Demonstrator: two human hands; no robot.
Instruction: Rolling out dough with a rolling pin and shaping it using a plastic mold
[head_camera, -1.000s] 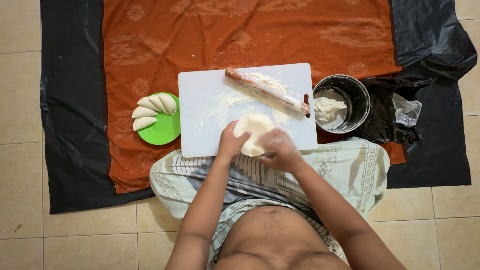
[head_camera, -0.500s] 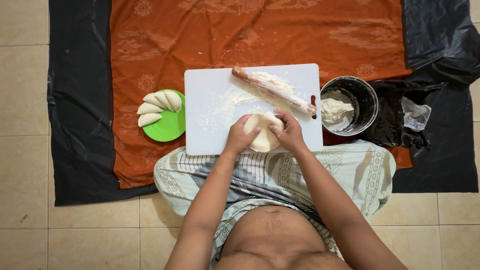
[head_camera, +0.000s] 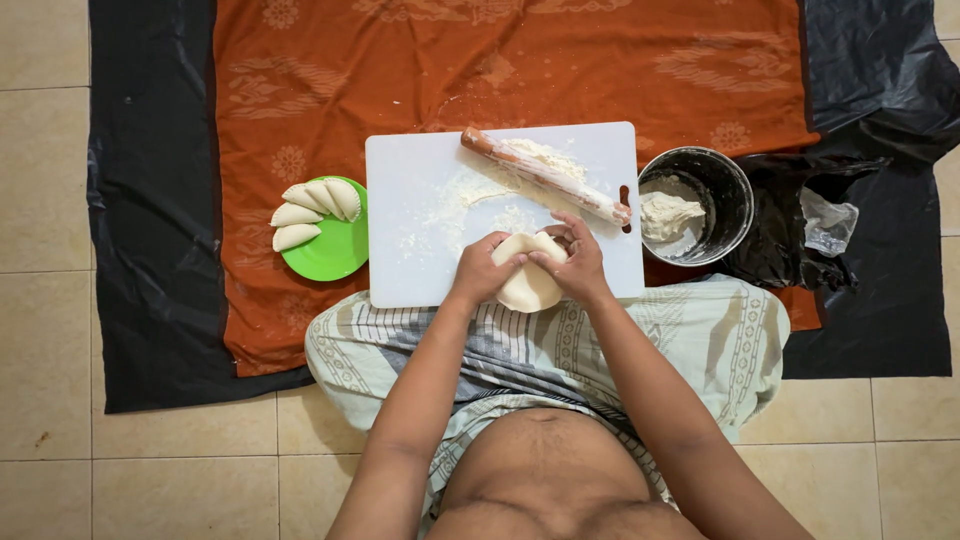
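The left hand (head_camera: 483, 270) and the right hand (head_camera: 572, 268) meet over the near edge of the white cutting board (head_camera: 420, 250), both closed on one pale round of dough (head_camera: 530, 285) — fingers curled over its top rim, the lower half of the round hanging free towards the lap. Just beyond the right hand a floured rolling pin (head_camera: 545, 175) lies slantwise on the board, amid scattered flour. To the right stands a metal bowl (head_camera: 735, 195) with a lump of filling. To the left, a green plate (head_camera: 335, 255) bears four folded dumplings (head_camera: 310, 210) — all on an orange cloth (head_camera: 500, 60).
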